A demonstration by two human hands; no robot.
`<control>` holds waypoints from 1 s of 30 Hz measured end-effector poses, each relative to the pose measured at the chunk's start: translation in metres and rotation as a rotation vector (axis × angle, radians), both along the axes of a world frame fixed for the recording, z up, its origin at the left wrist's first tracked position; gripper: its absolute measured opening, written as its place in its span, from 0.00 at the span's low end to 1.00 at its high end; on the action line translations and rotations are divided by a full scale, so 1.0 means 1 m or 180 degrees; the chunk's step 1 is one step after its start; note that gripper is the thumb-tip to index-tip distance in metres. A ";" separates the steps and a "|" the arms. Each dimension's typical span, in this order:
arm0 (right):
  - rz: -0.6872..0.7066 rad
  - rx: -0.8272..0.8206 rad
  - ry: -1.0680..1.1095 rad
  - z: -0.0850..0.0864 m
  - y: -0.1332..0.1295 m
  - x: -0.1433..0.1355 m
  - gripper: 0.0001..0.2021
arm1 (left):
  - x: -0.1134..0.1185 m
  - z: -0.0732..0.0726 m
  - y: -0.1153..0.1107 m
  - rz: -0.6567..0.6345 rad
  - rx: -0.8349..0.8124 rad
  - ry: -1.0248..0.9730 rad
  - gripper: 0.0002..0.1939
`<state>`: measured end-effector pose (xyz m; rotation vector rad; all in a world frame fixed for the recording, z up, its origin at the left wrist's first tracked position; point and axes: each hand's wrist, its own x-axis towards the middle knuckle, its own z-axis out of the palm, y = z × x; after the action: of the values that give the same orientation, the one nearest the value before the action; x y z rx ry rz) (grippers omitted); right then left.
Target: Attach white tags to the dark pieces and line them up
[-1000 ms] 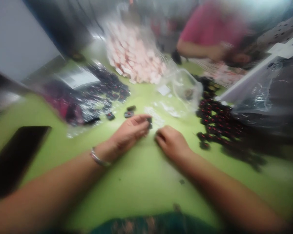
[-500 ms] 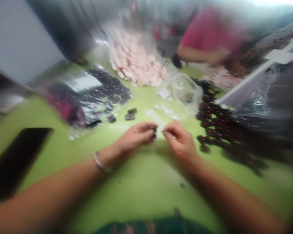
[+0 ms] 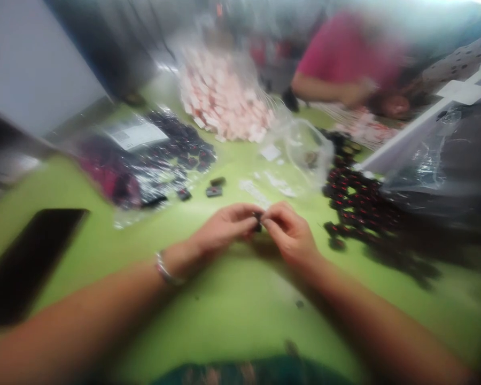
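Between thumb and fingers, my left hand (image 3: 228, 224) pinches a small black part (image 3: 258, 222) above the green table (image 3: 232, 299). My right hand (image 3: 291, 230) meets it from the right, its fingertips pressed together at the part's edge; whatever they pinch is too small to make out. Just beyond my hands lie small white pieces (image 3: 278, 184). Two dark blocks (image 3: 214, 190) rest side by side past my left hand.
A clear bag of dark parts (image 3: 144, 155) lies at the left, near a black flat object (image 3: 32, 262). Pale pink-white pieces (image 3: 224, 101) are heaped at the back. Black-and-red parts (image 3: 353, 203) spread at the right. Behind sits a person in a pink top (image 3: 344, 53).
My right hand has moved left to the black part, and my left hand has shifted slightly right, so the fingertips now meet. The person's hand at the back has moved a little.
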<state>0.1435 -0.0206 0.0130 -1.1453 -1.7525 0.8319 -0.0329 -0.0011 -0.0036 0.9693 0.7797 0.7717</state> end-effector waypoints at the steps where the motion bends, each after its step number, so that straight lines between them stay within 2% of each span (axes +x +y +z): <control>1: -0.0015 0.0027 -0.0012 0.000 0.000 -0.001 0.04 | 0.000 0.000 0.000 -0.0001 0.0000 0.0000 0.18; 4: -0.0072 0.0063 0.0018 -0.001 -0.001 -0.002 0.03 | 0.000 0.002 -0.001 0.0020 0.0030 -0.0042 0.17; 6: -0.0160 -0.0162 0.0191 -0.002 -0.002 -0.003 0.02 | 0.000 0.002 -0.002 0.0041 0.0073 -0.0110 0.16; 8: -0.0194 -0.0687 0.0480 -0.001 -0.001 -0.002 0.05 | 0.000 0.001 -0.001 0.0034 0.0154 -0.0203 0.15; 11: 0.0009 -0.1628 0.0766 0.002 0.001 0.001 0.11 | -0.001 -0.001 0.000 0.0001 0.0321 -0.0282 0.13; 13: 0.0119 -0.1930 0.0752 0.006 0.002 0.002 0.13 | -0.001 -0.002 0.000 0.0054 0.0370 -0.0291 0.13; 17: 0.0073 -0.1938 0.0908 0.012 0.000 0.001 0.13 | 0.000 -0.002 0.002 0.0201 0.0247 -0.0395 0.13; 21: -0.0014 -0.2077 0.1142 0.013 0.000 0.000 0.13 | -0.001 0.000 0.004 0.0176 0.0199 -0.0327 0.13; 30: -0.0045 -0.2037 0.0753 0.016 -0.001 -0.001 0.10 | -0.002 0.000 0.002 0.0019 0.0394 -0.0020 0.13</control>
<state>0.1422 -0.0211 0.0291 -1.3858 -1.3091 1.5188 -0.0345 0.0010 -0.0032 1.0753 0.7362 0.8354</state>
